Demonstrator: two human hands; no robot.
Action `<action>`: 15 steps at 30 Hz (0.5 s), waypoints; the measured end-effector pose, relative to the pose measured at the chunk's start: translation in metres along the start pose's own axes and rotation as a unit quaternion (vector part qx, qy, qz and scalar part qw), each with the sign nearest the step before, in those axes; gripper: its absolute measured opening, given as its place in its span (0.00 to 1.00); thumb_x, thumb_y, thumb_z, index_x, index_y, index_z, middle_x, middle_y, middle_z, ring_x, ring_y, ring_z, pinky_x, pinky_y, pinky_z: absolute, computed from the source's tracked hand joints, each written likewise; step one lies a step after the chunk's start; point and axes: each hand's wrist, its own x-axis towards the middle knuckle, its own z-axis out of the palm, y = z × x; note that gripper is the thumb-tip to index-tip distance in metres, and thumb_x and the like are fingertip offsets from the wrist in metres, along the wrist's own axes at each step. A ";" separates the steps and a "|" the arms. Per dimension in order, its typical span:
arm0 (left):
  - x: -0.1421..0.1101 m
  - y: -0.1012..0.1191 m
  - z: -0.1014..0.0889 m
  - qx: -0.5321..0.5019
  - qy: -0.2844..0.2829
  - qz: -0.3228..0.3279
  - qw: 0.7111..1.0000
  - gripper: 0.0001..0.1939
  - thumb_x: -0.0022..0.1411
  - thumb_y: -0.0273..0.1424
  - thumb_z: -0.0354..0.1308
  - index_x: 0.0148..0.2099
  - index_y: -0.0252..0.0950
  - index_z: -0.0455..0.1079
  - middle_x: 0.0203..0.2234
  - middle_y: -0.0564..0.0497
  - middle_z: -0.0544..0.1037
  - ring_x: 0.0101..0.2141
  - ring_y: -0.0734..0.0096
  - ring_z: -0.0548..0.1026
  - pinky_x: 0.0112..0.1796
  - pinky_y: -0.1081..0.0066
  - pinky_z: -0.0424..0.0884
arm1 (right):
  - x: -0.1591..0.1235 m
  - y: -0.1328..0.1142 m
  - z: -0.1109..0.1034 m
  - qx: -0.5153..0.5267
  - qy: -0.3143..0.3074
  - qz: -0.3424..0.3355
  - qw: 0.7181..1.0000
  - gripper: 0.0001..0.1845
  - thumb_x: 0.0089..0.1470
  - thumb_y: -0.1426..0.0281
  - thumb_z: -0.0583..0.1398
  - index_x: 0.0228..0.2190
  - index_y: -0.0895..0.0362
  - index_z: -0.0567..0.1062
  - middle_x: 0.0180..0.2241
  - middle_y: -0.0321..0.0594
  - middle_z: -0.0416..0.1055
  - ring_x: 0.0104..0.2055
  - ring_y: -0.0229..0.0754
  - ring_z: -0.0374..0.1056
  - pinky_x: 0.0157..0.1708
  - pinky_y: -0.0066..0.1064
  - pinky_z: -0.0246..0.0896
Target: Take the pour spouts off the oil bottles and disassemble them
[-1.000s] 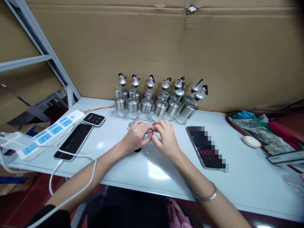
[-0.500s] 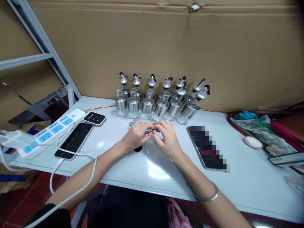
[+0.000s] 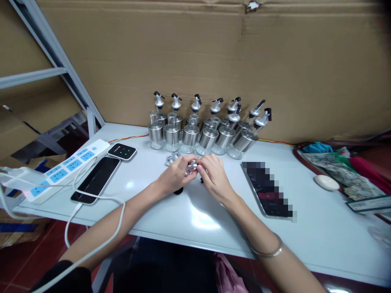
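Observation:
My left hand (image 3: 175,176) and my right hand (image 3: 214,176) meet at the middle of the white table (image 3: 195,215), fingers pinched together on a small silver pourer spout (image 3: 192,165) held between them. A small black piece (image 3: 202,180) lies on the table just under my right fingers. Another black piece (image 3: 178,190) sits under my left wrist. A loose silver spout part (image 3: 171,158) lies just beyond my left hand. Behind the hands stand several glass bottles with steel collars and pourer tops (image 3: 207,126).
A white power strip (image 3: 65,165), a small black device with green lights (image 3: 122,151) and a charging phone (image 3: 96,179) lie at the left. A tablet (image 3: 267,189) lies right of my hands. Farther right are a white oval object (image 3: 326,182) and patterned cloth (image 3: 336,167). Cardboard backs the table.
The hands stay together at the same spot, fingers shifting slightly on the spout. A small black piece now shows on the table below my right fingers.

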 end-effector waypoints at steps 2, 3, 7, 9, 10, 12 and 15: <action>0.000 0.000 0.000 -0.005 -0.004 0.006 1.000 0.14 0.63 0.27 0.49 0.50 0.36 0.53 0.35 0.49 0.72 0.30 0.75 0.73 0.30 0.75 0.70 | 0.000 -0.001 -0.001 0.003 -0.004 0.005 1.000 0.12 0.63 0.67 0.46 0.33 0.56 0.66 0.30 0.38 0.64 0.36 0.42 0.56 0.38 0.36 0.47; 0.000 0.001 0.000 -0.007 -0.005 0.008 1.000 0.13 0.63 0.28 0.49 0.50 0.36 0.53 0.35 0.49 0.72 0.29 0.75 0.73 0.30 0.75 0.70 | 0.000 -0.002 -0.001 0.004 -0.006 0.007 1.000 0.12 0.63 0.67 0.46 0.32 0.56 0.66 0.30 0.38 0.64 0.35 0.42 0.55 0.38 0.36 0.47; 0.003 0.004 -0.003 0.001 -0.007 0.013 1.000 0.11 0.62 0.26 0.49 0.48 0.35 0.56 0.33 0.50 0.73 0.30 0.74 0.73 0.31 0.74 0.70 | 0.000 -0.003 -0.001 -0.005 -0.002 0.008 1.000 0.12 0.62 0.68 0.45 0.31 0.56 0.65 0.28 0.38 0.63 0.34 0.42 0.55 0.37 0.36 0.47; 0.006 0.005 -0.004 0.013 -0.008 0.017 1.000 0.09 0.61 0.24 0.49 0.45 0.35 0.58 0.32 0.50 0.74 0.31 0.72 0.73 0.33 0.73 0.69 | -0.001 -0.003 0.001 -0.013 0.009 0.004 1.000 0.11 0.61 0.69 0.47 0.30 0.57 0.65 0.28 0.38 0.64 0.34 0.42 0.56 0.37 0.36 0.47; 0.007 0.006 -0.005 0.019 -0.007 0.019 1.000 0.09 0.60 0.23 0.49 0.44 0.35 0.59 0.32 0.50 0.75 0.31 0.72 0.74 0.34 0.72 0.69 | -0.001 -0.003 0.002 -0.016 0.017 0.003 1.000 0.10 0.60 0.70 0.47 0.30 0.57 0.65 0.27 0.38 0.64 0.34 0.42 0.56 0.36 0.36 0.47; 0.008 0.006 -0.005 0.025 -0.010 0.023 0.999 0.08 0.60 0.23 0.49 0.42 0.35 0.60 0.31 0.51 0.75 0.30 0.72 0.74 0.35 0.71 0.69 | -0.001 -0.002 0.003 -0.016 0.034 0.003 0.999 0.08 0.58 0.71 0.49 0.29 0.57 0.65 0.26 0.37 0.64 0.33 0.41 0.57 0.36 0.35 0.47; 0.007 0.004 -0.005 0.030 -0.014 0.017 0.999 0.04 0.60 0.23 0.50 0.38 0.35 0.61 0.27 0.52 0.75 0.29 0.73 0.73 0.33 0.72 0.68 | -0.001 -0.003 0.004 -0.009 0.052 0.008 0.999 0.06 0.56 0.72 0.52 0.28 0.57 0.66 0.26 0.36 0.66 0.33 0.41 0.59 0.37 0.35 0.48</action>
